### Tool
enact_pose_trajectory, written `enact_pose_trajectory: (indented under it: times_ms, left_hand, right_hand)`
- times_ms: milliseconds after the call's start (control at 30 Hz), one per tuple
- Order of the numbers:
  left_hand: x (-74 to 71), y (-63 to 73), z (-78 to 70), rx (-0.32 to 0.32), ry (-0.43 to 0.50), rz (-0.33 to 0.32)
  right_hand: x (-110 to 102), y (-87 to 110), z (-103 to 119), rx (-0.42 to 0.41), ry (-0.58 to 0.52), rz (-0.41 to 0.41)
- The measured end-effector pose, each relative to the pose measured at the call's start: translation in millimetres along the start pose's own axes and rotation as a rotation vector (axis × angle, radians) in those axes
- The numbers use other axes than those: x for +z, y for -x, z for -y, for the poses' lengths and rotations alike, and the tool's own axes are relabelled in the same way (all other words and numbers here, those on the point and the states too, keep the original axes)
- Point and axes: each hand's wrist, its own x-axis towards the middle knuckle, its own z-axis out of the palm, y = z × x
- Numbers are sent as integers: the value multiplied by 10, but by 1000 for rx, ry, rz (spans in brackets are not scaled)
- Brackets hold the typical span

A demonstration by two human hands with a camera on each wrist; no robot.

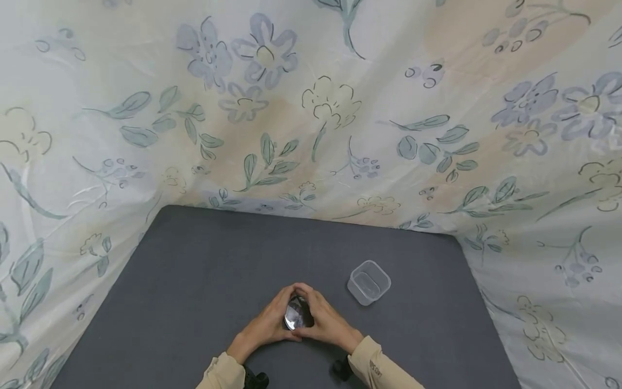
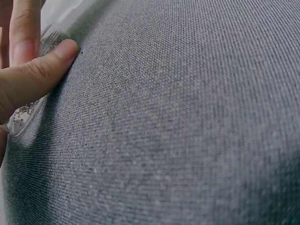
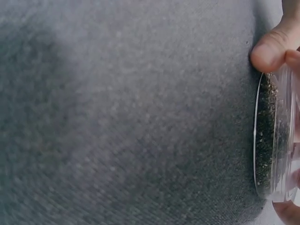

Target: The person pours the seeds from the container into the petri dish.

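A shallow, round, clear dish (image 1: 295,314) with dark granules inside sits at the near middle of the dark grey table, its top shiny with glare. From the left, my left hand (image 1: 269,322) curls round its side. My right hand (image 1: 331,322) grips the opposite side, and the fingertips of both hands meet at its far edge. In the right wrist view the dish (image 3: 266,140) shows a clear wall with specks behind it, and a thumb (image 3: 269,52) presses at its edge. The left wrist view catches only a sliver of the dish (image 2: 22,115) behind the thumb and fingers.
An open, translucent square container (image 1: 357,290) stands on the grey table (image 1: 233,259), right of and beyond the hands. Floral fabric (image 1: 311,178) hangs along the table's back and both sides. Black devices (image 1: 342,370) are at the wrists.
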Motion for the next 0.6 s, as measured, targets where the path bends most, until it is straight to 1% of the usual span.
enact_pose_trajectory:
  times_ms: [133, 267, 500, 600]
  left_hand:
    - [-2, 5, -4, -9, -13, 15]
    - [-14, 24, -1, -15, -5, 27]
    - [-97, 48, 45, -8, 50, 8]
    - [-142, 58, 70, -13, 66, 28]
  right_hand:
    - [14, 7, 7, -2, 28, -6]
    - [31, 28, 20, -3, 44, -6]
    - [55, 37, 37, -31, 78, -29]
    - [54, 40, 36, -40, 100, -30]
